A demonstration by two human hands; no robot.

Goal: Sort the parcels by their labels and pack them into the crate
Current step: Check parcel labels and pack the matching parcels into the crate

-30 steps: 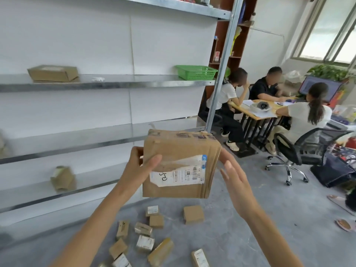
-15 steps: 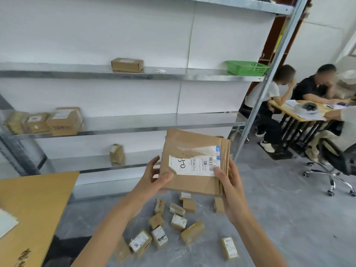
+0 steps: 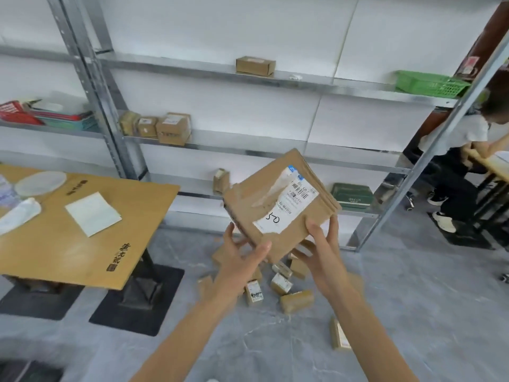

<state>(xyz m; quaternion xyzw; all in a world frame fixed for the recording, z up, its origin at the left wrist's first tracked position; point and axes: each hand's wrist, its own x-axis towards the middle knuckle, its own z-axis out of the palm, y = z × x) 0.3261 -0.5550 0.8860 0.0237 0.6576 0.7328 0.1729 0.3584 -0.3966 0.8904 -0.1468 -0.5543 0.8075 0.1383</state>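
We hold the parcel in both hands: our left hand grasps its lowest corner, thumb on the front, and our right hand pinches the lower right edge. Half a second ago the parcel sat nearly level between our palms, its label reading straight across. Now it is tipped onto a corner, so the label runs diagonally up and away from the grip, with the handwritten mark nearest our thumbs. Our view has also swung left, bringing in a wooden table well to the left of the hands. Up and left of them, three sorted parcels sit together on a shelf. The loose parcels lie on the floor directly under the grip, not yet sorted. We judge this as the reading step ending and the placing step beginning: the mark is legible to us, and the turn suggests that shelf group as a destination. A green basket sits high to the right of our hands, but we cannot tell whether it is the crate.
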